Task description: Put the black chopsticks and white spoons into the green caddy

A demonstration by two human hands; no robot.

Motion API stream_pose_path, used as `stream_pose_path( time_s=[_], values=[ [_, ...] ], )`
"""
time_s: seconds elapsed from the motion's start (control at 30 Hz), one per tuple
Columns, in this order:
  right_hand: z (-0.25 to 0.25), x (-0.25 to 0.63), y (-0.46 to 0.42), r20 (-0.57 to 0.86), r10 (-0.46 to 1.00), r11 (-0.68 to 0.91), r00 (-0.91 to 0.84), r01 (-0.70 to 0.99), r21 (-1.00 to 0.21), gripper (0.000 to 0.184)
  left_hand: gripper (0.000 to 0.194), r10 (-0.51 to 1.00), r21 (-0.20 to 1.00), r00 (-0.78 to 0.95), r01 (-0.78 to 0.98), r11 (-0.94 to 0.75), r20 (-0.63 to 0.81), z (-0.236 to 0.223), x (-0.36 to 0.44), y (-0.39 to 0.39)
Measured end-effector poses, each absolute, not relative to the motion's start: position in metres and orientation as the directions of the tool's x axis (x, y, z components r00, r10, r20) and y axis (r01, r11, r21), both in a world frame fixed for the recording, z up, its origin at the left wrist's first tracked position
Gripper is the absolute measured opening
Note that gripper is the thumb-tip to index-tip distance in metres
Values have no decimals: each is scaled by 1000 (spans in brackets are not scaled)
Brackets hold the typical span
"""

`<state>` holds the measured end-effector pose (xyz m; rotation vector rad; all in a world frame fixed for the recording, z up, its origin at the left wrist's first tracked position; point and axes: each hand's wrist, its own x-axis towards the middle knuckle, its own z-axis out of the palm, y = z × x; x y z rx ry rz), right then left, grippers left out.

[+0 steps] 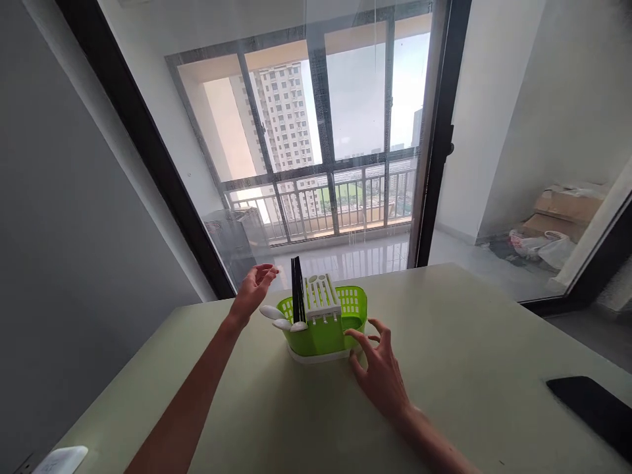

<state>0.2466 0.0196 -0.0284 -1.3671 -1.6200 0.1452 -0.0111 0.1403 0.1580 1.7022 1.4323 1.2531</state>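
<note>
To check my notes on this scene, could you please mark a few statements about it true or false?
1. The basket on the table is green. True.
2. The left hand grips the black sticks. False: they stand in the basket, with that hand to their left.
3. White spoons sit at the basket's left end. True.
4. The flat black object lies left of the basket. False: it lies to the right.

from here i see a green cutlery caddy [326, 339] upright near the far edge of the table [469, 342], white spoons [281, 324] over its left end, black chopsticks [297, 289] standing inside.
</note>
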Motion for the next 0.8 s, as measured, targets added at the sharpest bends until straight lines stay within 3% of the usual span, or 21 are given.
stream_pose_path(
  time_s=[0.27, 0.43, 0.8],
  values=[
    [-31, 247, 23, 608, 785, 379, 114, 688, -619, 36, 75, 992, 862, 122, 500, -79, 20, 172, 40, 167],
    [-29, 247, 24, 632, 766, 384, 121, 702, -600, 34, 64, 989, 867, 145, 496, -51, -25, 167, 55, 180],
    [-27, 247, 23, 612, 782, 375, 119, 695, -614, 37, 48, 985, 950, 162, 312, 7, -61, 152, 62, 190]
  ],
)
